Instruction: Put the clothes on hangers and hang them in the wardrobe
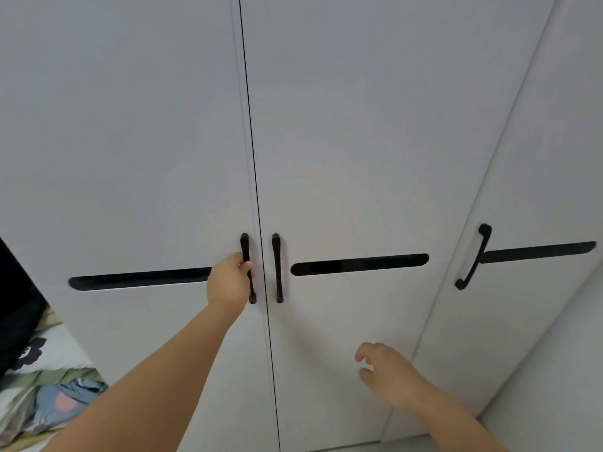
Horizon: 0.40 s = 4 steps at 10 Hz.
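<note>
Left hand (pixel 230 282) grips the stiff black door handle (pixel 247 269) of the closed wardrobe (pixel 130 158); right hand (pixel 388 370) hangs loosely curled, empty. Soft, light clothes (pixel 62 399) lie heaped below-left, best gathered at the shoulders.

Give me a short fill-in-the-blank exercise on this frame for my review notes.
1. The left hand grips the black ____ of the left wardrobe door.
2. The right hand holds ____, its fingers loosely curled.
3. The two middle doors are ____.
4. The clothes lie at the lower ____ of the view.

Missing words: handle; nothing; closed; left
</note>
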### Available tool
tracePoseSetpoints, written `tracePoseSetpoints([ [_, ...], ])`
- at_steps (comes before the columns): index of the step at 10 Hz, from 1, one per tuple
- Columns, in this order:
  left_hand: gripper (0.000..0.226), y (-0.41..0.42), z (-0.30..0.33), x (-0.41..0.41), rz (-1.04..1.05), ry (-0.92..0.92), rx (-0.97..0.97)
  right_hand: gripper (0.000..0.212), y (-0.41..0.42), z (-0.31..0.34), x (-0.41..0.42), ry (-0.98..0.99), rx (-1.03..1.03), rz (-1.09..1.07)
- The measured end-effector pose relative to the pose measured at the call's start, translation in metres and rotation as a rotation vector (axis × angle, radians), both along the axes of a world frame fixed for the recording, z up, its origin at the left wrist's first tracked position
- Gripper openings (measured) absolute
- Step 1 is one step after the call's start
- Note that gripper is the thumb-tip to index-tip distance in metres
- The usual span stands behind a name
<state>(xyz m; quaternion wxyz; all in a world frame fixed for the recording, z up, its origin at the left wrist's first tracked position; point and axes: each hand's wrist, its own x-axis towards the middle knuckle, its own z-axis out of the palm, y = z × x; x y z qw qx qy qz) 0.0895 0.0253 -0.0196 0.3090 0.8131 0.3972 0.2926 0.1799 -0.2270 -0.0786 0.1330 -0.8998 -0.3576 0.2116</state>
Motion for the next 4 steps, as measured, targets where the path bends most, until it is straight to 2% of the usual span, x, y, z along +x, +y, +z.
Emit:
tracePoseSetpoints([
  [2, 0.025, 0.007, -0.003, -0.001, -0.038, -0.014, -0.027, 0.03, 0.012, -0.003, -0.007, 0.024, -0.004, -0.018],
  [3, 0.032, 0.007, -0.001, -0.002, -0.043, 0.094, 0.042, 0.03, 0.01, -0.002, -0.013, 0.026, 0.001, -0.029],
  [4, 0.03, 0.002, 0.004, -0.007, -0.003, 0.163, -0.004, 0.03, 0.001, 0.005, -0.019, 0.012, 0.009, -0.026],
])
